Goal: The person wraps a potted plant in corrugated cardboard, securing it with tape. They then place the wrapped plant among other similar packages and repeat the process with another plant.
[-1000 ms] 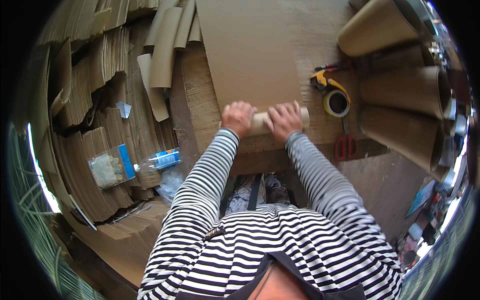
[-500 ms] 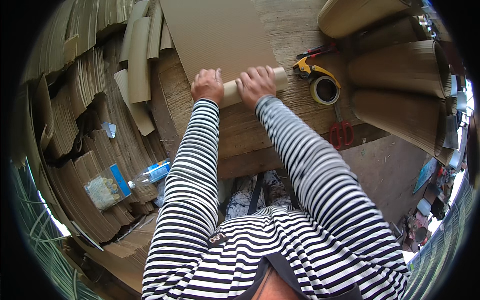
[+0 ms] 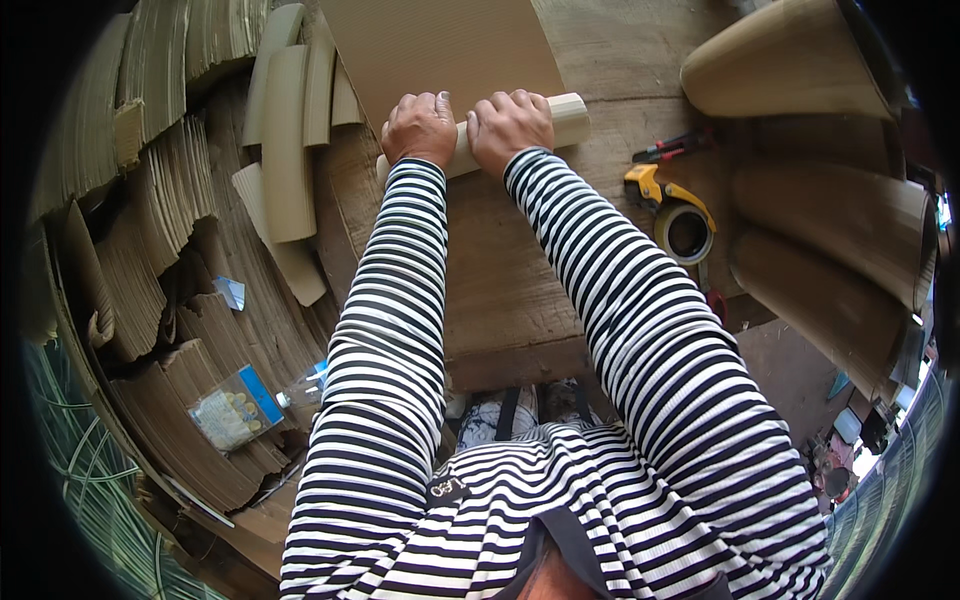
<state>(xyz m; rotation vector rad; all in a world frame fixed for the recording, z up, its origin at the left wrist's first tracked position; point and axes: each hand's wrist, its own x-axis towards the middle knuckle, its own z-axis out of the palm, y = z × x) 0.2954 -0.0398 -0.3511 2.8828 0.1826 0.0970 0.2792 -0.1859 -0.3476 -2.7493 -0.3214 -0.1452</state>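
Both hands bear on a rolled tube of tan corrugated cardboard (image 3: 572,119), which lies slightly slanted across the wooden table. My left hand (image 3: 420,128) closes over its left part, and my right hand (image 3: 511,130) grips it right of the middle. The tube's right end sticks out past my right fingers; a little of its left end shows beside my left hand. Beyond the tube, the flat cardboard sheet (image 3: 450,50) stretches away to the far edge of view. What is under the palms is hidden.
Right of the tube lie a black-and-red cutter knife (image 3: 672,146), a yellow tape dispenser (image 3: 648,184) with a tape roll (image 3: 686,233), and partly hidden red-handled scissors (image 3: 716,305). Large cardboard rolls (image 3: 830,225) line the right. Stacked cardboard (image 3: 170,410), a glove packet (image 3: 237,408) and a bottle (image 3: 305,388) are left.
Both hands have pushed the tube away from me over the sheet, and less flat sheet shows beyond it. The view has shifted a little, and my right forearm now covers more of the scissors.
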